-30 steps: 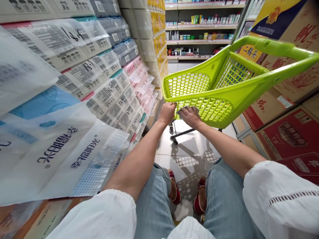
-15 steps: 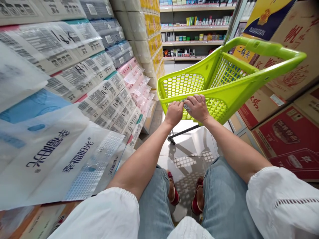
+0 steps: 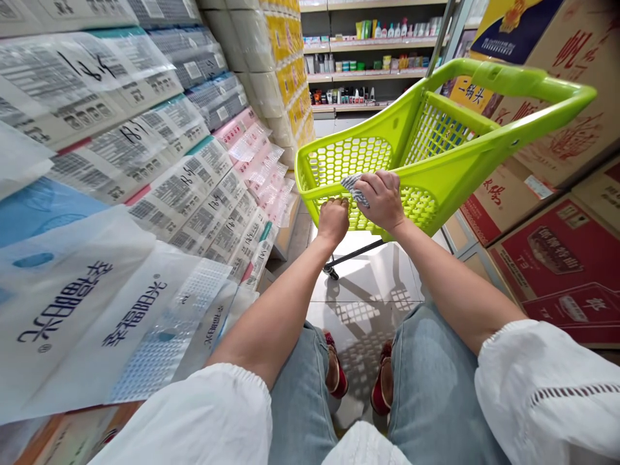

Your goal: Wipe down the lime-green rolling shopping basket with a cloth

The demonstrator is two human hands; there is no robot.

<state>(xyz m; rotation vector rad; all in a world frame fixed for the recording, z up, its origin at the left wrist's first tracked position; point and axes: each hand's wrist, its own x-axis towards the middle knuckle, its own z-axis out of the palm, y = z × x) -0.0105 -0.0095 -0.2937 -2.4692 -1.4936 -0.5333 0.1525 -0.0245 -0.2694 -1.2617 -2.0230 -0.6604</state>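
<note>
In front of me a lime-green shopping cart (image 3: 436,184) stands sideways, its handle up at the right. My right hand (image 3: 382,200) is closed on a crumpled grey-and-white striped cloth (image 3: 356,188), against the upper rim of the basket's near side. Just left of it my left hand (image 3: 333,219) is closed, its fingers curled over the rim of the same side wall, lower than the cloth. The undersides of both palms are hidden.
Packs in printed plastic wrap (image 3: 169,187) are stacked along the left. Red and brown cartons (image 3: 557,258) stand at the right. Shelves of bottles and tubes (image 3: 372,42) run across the back. One cart wheel (image 3: 330,272) rests on the tiled floor (image 3: 361,294).
My right hand has lifted slightly and more of the striped cloth now shows. My left hand has drawn a little left and down, apart from the cloth. The view has shifted slightly.
</note>
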